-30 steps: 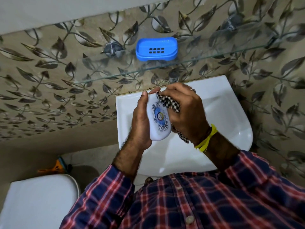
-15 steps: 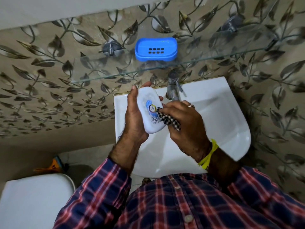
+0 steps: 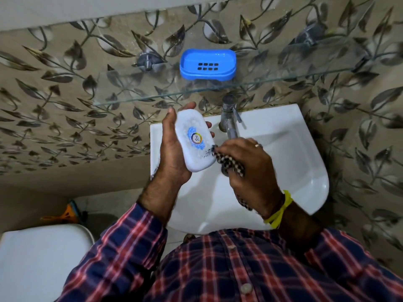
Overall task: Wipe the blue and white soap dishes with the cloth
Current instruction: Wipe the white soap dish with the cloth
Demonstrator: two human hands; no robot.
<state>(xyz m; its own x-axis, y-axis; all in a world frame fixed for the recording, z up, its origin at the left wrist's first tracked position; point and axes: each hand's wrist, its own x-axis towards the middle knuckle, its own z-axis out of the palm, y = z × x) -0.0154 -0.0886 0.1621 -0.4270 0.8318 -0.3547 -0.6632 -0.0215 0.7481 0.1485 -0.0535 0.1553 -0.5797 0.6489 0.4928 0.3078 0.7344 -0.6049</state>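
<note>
Left hand (image 3: 172, 153) grips white dish (image 3: 194, 140) above sink (image 3: 283, 149) left rim, fingers curled round far edge. Right hand (image 3: 248, 168) clenches cloth (image 3: 229, 162), cloth tip seemingly touching dish lower corner. Blue dish (image 3: 207, 64) on glass shelf (image 3: 283, 68) behind sink, just left of tap (image 3: 229, 118).

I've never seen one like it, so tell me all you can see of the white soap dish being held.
The white soap dish is a rounded oblong that looks like glossy plastic, with a blue printed design and a round logo. It is held tilted above the sink. The left hand grips it, and the checked cloth in the right hand touches its lower edge.
</note>
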